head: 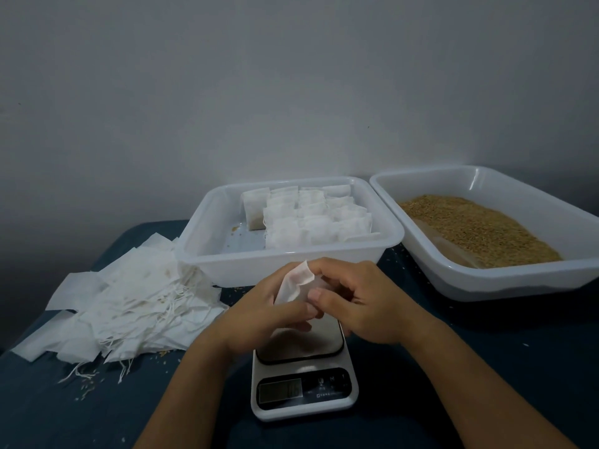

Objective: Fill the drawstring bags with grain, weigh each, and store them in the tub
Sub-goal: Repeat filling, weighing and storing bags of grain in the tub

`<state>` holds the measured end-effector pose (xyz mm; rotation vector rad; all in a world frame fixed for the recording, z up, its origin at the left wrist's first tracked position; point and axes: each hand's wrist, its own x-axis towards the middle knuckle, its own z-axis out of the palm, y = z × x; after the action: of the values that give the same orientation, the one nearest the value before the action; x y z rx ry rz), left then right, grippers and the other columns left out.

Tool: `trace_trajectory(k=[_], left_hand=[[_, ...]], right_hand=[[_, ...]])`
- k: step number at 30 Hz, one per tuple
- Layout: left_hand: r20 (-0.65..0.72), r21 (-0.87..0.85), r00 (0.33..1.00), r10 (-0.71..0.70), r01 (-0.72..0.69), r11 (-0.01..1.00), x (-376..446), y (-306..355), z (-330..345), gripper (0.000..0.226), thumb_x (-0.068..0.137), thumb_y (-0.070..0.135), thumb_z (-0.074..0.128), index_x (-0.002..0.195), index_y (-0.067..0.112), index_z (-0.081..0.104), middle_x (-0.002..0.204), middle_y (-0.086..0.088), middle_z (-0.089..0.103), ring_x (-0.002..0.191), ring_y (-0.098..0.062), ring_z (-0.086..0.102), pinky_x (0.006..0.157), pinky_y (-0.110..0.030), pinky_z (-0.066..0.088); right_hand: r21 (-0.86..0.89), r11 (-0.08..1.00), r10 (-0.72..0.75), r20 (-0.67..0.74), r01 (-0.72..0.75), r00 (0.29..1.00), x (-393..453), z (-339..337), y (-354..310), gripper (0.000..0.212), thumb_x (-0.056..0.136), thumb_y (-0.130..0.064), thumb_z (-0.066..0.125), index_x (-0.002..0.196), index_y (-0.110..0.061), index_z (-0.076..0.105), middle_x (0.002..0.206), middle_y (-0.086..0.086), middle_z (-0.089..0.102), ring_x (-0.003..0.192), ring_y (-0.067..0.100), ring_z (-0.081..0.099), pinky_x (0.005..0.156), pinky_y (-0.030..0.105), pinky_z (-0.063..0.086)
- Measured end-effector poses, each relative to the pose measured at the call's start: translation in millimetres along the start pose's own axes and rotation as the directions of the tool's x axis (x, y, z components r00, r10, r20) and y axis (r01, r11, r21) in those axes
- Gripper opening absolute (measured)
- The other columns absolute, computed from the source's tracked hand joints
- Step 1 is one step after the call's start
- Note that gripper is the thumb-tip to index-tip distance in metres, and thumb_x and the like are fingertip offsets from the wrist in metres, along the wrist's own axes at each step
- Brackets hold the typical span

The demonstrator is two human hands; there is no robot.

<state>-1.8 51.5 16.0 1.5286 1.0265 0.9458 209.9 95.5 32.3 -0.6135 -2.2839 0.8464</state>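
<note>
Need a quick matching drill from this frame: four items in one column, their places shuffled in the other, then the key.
Things:
1. pile of empty bags
2. filled bags
3. loose grain
4. scale

Places:
A. in the right tub
B. under both hands, nearest the camera
C. in the middle tub
D. on the cloth, left of the tubs

Pairs: 1-D, 2-C, 3-A, 4-B

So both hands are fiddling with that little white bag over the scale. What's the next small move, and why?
Probably spread the bag's mouth open. Both hands, left and right, pinch it above the scale, and it looks flat and unfilled; the grain waits in the right-hand tub.
</note>
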Motion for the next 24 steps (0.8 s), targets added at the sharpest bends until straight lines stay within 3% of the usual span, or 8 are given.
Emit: trace_trajectory(k=[2, 4, 7, 11, 14, 17, 21, 24], left_hand=[[0.003, 0.016, 1.0, -0.005, 0.005, 1.0, -0.9, 2.2, -1.1, 0.047, 0.08, 0.03, 0.074, 0.126, 0.029, 0.067, 0.114, -0.009, 0.069, 0.104, -0.024, 0.066, 0.09, -0.044, 0.056], [0.033, 0.02, 0.999, -0.011, 0.011, 1.0, -1.7, 4.5, -1.3, 0.042, 0.078, 0.024, 0.075, 0.119, 0.028, 0.07, 0.106, -0.01, 0.068, 0.098, -0.023, 0.064, 0.084, -0.039, 0.055], [0.096, 0.06, 0.995, 0.001, -0.007, 0.998, -2.6, 10.7, 0.9, 0.031, 0.08, 0.01, 0.071, 0.111, 0.017, 0.07, 0.096, -0.006, 0.065, 0.09, -0.018, 0.06, 0.079, -0.034, 0.051], [0.137, 0.114, 0.99, 0.031, -0.046, 0.992, -2.3, 12.9, 3.4, 0.04, 0.083, 0.002, 0.069, 0.12, -0.008, 0.056, 0.109, -0.033, 0.06, 0.101, -0.026, 0.057, 0.088, -0.043, 0.046], [0.142, 0.129, 0.989, 0.032, -0.05, 0.99, -3.0, 12.8, 3.4, 0.043, 0.082, 0.003, 0.073, 0.122, -0.005, 0.059, 0.118, -0.032, 0.06, 0.104, -0.023, 0.061, 0.091, -0.041, 0.049], [0.105, 0.188, 0.994, 0.037, -0.057, 0.98, -1.9, 12.5, 4.1, 0.036, 0.077, 0.016, 0.074, 0.11, 0.004, 0.065, 0.1, -0.013, 0.066, 0.091, -0.015, 0.06, 0.079, -0.03, 0.05], [0.011, 0.177, 0.999, 0.034, -0.035, 0.984, 1.6, 8.1, 5.4, 0.024, 0.076, 0.016, 0.076, 0.096, 0.027, 0.069, 0.085, 0.014, 0.06, 0.078, -0.005, 0.055, 0.068, -0.018, 0.043], [-0.062, 0.207, 0.997, 0.052, -0.038, 0.978, 3.6, 3.5, 5.2, 0.021, 0.076, 0.025, 0.079, 0.088, 0.037, 0.065, 0.08, 0.015, 0.056, 0.072, -0.005, 0.051, 0.066, -0.018, 0.041]], right_hand=[[-0.006, 0.999, -0.031, 0.018, 0.031, 0.999, -0.8, -1.4, -3.8, 0.011, 0.106, -0.02, 0.058, 0.107, -0.025, 0.068, 0.073, -0.018, 0.067, 0.055, 0.015, 0.062, 0.053, 0.032, 0.052], [-0.035, 0.998, -0.051, 0.027, 0.052, 0.998, -0.9, -2.8, -5.5, 0.013, 0.106, -0.025, 0.058, 0.096, -0.025, 0.067, 0.069, -0.015, 0.065, 0.053, 0.017, 0.061, 0.051, 0.037, 0.05], [-0.09, 0.993, -0.079, 0.033, 0.082, 0.996, -0.5, -3.3, -9.4, 0.022, 0.103, -0.032, 0.059, 0.083, -0.041, 0.057, 0.065, -0.011, 0.059, 0.052, 0.017, 0.055, 0.049, 0.033, 0.043], [-0.107, 0.987, -0.108, 0.096, 0.118, 0.99, -0.7, -1.9, -16.9, 0.009, 0.105, -0.044, 0.055, 0.1, -0.045, 0.062, 0.067, -0.01, 0.06, 0.053, 0.018, 0.054, 0.051, 0.034, 0.045], [-0.119, 0.981, -0.144, 0.096, 0.156, 0.985, 1.0, -3.7, -22.8, 0.02, 0.108, -0.044, 0.052, 0.092, -0.05, 0.061, 0.067, -0.018, 0.057, 0.056, 0.016, 0.055, 0.053, 0.025, 0.041], [-0.117, 0.981, -0.147, 0.086, 0.156, 0.985, 3.3, -7.2, -28.8, 0.031, 0.108, -0.049, 0.047, 0.084, -0.065, 0.057, 0.065, -0.024, 0.057, 0.054, 0.013, 0.056, 0.052, 0.025, 0.043], [-0.121, 0.985, -0.124, -0.002, 0.123, 0.992, 1.4, -21.7, -32.1, 0.03, 0.105, -0.057, 0.045, 0.093, -0.045, 0.07, 0.076, -0.017, 0.069, 0.055, 0.014, 0.065, 0.049, 0.025, 0.047], [-0.169, 0.985, -0.069, -0.165, 0.041, 0.984, 1.4, -40.3, -27.1, 0.036, 0.101, -0.062, 0.048, 0.1, -0.037, 0.074, 0.089, -0.014, 0.075, 0.053, 0.012, 0.067, 0.047, 0.022, 0.051]])
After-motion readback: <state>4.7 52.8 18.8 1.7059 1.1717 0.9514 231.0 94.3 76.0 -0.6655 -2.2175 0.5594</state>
